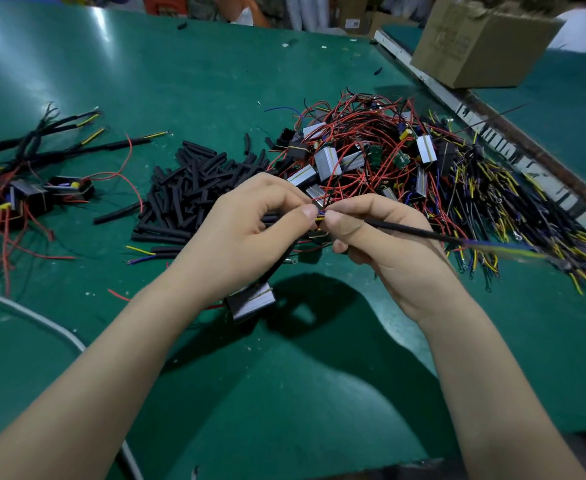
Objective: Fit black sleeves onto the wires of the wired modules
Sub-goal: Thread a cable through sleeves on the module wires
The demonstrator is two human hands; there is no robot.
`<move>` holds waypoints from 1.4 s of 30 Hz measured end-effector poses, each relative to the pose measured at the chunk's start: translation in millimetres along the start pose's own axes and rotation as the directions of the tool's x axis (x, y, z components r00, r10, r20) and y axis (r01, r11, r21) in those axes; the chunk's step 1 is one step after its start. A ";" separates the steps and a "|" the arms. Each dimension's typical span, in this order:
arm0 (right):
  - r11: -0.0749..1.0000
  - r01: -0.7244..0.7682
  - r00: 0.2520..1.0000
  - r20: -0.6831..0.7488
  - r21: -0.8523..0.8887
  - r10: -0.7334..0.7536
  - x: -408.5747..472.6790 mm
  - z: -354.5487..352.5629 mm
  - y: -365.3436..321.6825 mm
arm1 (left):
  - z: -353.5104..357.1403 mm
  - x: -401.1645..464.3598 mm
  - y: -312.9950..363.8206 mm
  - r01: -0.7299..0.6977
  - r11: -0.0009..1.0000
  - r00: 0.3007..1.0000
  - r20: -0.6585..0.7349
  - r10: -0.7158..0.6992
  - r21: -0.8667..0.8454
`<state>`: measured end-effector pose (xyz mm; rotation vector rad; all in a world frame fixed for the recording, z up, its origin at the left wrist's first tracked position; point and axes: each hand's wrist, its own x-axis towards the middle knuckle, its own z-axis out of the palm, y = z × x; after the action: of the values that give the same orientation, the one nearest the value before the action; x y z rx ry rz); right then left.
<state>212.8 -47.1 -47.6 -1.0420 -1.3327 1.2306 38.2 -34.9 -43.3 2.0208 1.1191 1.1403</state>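
Above the near middle of the green table [77, 81], a person's left hand [250, 230] pinches a bundle of coloured wires [320, 216] while the right hand [381, 237] pinches the black sleeve [416, 232] over them; their module [251, 301] hangs just below the left wrist. Beyond lie loose sleeves [187, 188] at the centre, unsleeved modules [371, 157] toward the right edge, finished ones [25, 188] at the left edge, and a cardboard box [478, 43] at the far right corner.
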 end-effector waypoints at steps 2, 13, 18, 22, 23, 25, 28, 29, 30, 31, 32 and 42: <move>1.000 -0.007 0.999 -0.053 0.012 0.008 1.2 0.0 0.9 | -0.6 -1.8 -2.0 -0.143 0.966 0.989 -0.016 0.150 0.217; 0.992 0.121 0.992 -0.025 -0.034 -0.122 -1.6 3.5 -2.5 | 7.9 -3.4 2.7 -0.168 0.955 0.956 -0.198 0.219 0.245; 0.970 0.211 0.976 -0.029 -0.119 -0.216 -0.7 2.6 2.1 | 6.0 0.5 8.4 0.291 0.904 0.946 -0.045 -0.320 -0.313; 0.944 0.291 0.954 -0.027 -0.158 -0.299 -1.5 3.1 5.5 | 2.0 1.5 6.8 0.490 0.744 0.867 0.167 -0.469 -0.455; 0.940 0.306 0.949 -0.025 -0.153 -0.313 -2.0 3.7 5.8 | 1.3 0.9 6.8 0.506 0.730 0.860 0.197 -0.471 -0.460; 0.936 0.320 0.945 -0.022 -0.146 -0.326 -2.4 4.5 5.9 | 1.6 0.1 4.7 0.493 0.729 0.868 0.214 -0.447 -0.475; 0.944 0.302 0.951 -0.036 -0.133 -0.309 -1.9 5.6 6.0 | 2.0 -0.4 2.8 0.452 0.777 0.889 0.153 -0.431 -0.438; 0.947 0.293 0.953 -0.044 -0.131 -0.301 -1.6 5.5 6.1 | 0.7 -0.4 3.6 0.428 0.808 0.901 0.124 -0.415 -0.406; 0.949 0.286 0.954 -0.051 -0.132 -0.295 -1.2 5.4 6.1 | -2.0 -0.5 3.1 0.381 0.856 0.923 0.095 -0.372 -0.349; 0.950 0.281 0.955 -0.059 -0.133 -0.291 -0.8 5.3 6.0 | -6.1 -0.4 0.8 0.324 0.911 0.946 0.072 -0.316 -0.253; 0.952 0.276 0.956 -0.070 -0.130 -0.286 -0.3 5.3 5.9 | -11.0 -0.6 -2.0 0.267 0.955 0.963 0.070 -0.260 -0.127; 0.997 0.033 0.986 -0.164 0.077 -0.020 5.6 5.7 7.9 | -19.4 -4.2 -3.0 0.123 0.899 0.923 0.284 -0.259 0.421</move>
<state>206.1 -41.5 -54.7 -1.0427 -1.1596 1.1438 18.9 -35.8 -38.0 2.2289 1.4155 0.4640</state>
